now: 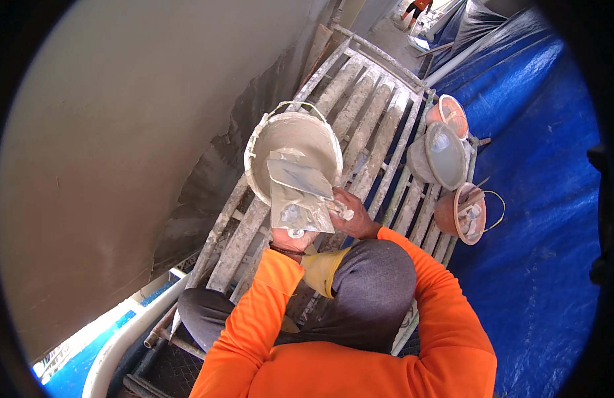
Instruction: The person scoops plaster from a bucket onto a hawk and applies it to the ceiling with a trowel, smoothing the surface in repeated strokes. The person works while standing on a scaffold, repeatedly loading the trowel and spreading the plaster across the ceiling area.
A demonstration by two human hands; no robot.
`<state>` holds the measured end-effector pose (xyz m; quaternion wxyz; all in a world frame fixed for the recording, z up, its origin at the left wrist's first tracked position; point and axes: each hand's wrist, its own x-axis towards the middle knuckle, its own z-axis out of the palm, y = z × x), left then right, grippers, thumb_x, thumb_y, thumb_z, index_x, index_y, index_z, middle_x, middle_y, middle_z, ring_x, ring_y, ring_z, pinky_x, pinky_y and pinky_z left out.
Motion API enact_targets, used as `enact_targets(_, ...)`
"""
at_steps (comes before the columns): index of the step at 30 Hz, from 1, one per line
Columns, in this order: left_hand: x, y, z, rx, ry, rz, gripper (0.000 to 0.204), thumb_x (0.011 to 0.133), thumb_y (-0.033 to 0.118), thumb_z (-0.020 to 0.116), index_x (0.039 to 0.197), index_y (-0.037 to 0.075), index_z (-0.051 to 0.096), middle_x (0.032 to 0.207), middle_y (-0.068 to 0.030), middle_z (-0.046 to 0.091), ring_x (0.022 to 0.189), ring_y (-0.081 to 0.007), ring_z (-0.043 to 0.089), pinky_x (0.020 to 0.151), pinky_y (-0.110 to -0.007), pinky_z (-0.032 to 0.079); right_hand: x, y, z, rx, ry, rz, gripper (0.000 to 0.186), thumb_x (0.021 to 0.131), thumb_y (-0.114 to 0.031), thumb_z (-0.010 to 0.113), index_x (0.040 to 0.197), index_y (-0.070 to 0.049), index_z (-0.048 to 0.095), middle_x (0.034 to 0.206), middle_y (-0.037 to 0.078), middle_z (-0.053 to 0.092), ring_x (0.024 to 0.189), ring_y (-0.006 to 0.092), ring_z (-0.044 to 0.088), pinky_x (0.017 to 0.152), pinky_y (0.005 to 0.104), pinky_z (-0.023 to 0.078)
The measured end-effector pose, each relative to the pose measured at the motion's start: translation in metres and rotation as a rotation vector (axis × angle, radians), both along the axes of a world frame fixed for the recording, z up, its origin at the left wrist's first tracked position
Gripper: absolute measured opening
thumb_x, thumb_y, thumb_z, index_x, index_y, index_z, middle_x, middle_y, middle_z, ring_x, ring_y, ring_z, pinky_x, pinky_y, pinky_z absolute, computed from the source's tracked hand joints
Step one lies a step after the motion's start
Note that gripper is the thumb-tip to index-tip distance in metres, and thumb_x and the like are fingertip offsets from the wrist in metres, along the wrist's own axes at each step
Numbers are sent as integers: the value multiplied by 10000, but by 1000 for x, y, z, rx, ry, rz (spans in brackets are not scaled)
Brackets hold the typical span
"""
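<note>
My right hand (355,212) is closed round the handle of a plastering trowel (300,178). The trowel's flat blade lies over a plasterer's hawk (299,213), a board smeared with wet grey plaster. My left hand (295,239) holds the hawk from below at its near end, its fingers mostly hidden beneath the board. Both tools reach over the near rim of a large plaster-crusted bucket (259,156). Inside the bucket is smooth grey plaster (297,136); its wire handle leans against the far rim.
I am seated on a slatted metal scaffold platform (370,119). To the right stand an orange bucket (451,113), a grey pail of cloudy water (446,156) and a tool bucket (446,215). A blue tarp (526,199) hangs beyond. A plastered wall (121,132) rises left. Another person (418,8) is far ahead.
</note>
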<state>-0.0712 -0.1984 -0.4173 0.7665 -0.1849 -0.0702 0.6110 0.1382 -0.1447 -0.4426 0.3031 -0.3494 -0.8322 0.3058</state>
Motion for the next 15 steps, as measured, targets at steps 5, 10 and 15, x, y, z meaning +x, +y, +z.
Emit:
enact_targets(5, -3, 0, -4, 33, 104, 49, 520, 1052, 439, 486, 1411, 75, 582, 1411, -125, 637, 1263, -321, 625, 1094, -475, 510, 6, 5, -3, -113, -91, 48, 485, 848, -101, 772, 1298, 2, 621, 1361, 280, 609, 1261, 444, 611, 1067, 456, 495)
enact_targets(10, -25, 12, -15, 39, 53, 86, 544, 1043, 425, 440, 1434, 71, 572, 1433, -119, 627, 1315, -302, 590, 1141, -453, 459, 27, -12, -28, -165, -91, -74, 450, 846, -104, 774, 1258, 1, 629, 1254, 260, 639, 1156, 436, 650, 986, 443, 519)
enact_targets(15, -41, 15, -36, 158, 228, 99, 556, 1010, 435, 434, 1418, 90, 589, 1427, -107, 635, 1318, -281, 585, 1155, -429, 434, 40, -34, -38, -210, -312, -224, 382, 883, -122, 763, 1234, -31, 641, 1151, 221, 663, 1048, 364, 698, 900, 396, 544)
